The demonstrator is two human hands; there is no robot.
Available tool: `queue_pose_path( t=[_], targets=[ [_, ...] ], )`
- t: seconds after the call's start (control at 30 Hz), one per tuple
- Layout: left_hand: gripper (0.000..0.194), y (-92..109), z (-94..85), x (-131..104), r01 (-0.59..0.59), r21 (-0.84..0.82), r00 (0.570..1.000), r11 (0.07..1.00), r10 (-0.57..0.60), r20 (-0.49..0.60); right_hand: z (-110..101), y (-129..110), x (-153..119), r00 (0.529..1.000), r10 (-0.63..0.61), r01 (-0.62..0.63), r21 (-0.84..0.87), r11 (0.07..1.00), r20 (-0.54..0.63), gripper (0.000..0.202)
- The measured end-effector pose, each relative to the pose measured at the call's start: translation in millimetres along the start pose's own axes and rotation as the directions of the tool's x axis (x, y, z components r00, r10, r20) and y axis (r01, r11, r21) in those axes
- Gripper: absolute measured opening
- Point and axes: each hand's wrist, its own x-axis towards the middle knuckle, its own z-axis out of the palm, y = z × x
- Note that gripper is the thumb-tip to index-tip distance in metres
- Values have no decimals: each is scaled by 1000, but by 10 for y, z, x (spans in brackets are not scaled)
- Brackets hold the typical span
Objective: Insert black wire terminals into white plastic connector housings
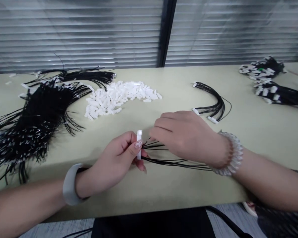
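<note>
Between thumb and fingers, my left hand (125,150) grips a white connector housing (139,135), held upright above the table. Several black wires (161,161) run out of its right side and pass under my right hand (177,134). The fingers of my right hand are bent together close to the housing, at the upper wires. A thin black wire end shows at those fingertips, while the rest of the grip is hidden behind the hand. Past my right hand lies a wire harness (217,99) with white connectors on its ends.
A heap of white connector housings (109,99) lies mid-table. To its left is a large pile of black wires (44,115), with another wire bundle (89,76) behind. Finished-looking harness bundles (270,89) lie at the far right. Window blinds (76,33) stand behind the table (173,195).
</note>
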Motion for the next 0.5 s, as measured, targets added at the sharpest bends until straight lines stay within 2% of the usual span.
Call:
queue_pose_path(
  t=[0.1,0.23,0.3,0.4,0.5],
  targets=[
    [26,2,-13,1,21,-28,1000,999,-21,-3,16,11,6,1000,-18,18,-57,998,-1,21],
    [27,11,-13,20,28,-45,998,999,-30,-63,13,28,2,995,-66,76,-133,988,78,22],
    [27,11,-11,36,22,-42,996,999,-26,-90,-5,66,-13,995,-33,50,-190,980,91,21],
    [27,2,-10,55,0,-54,992,999,-7,-126,-53,178,-60,986,142,-112,-287,951,85,20],
    [28,-8,-9,62,-4,-53,991,999,-3,-135,-106,328,-135,915,400,-370,-305,878,41,18]
  ],
)
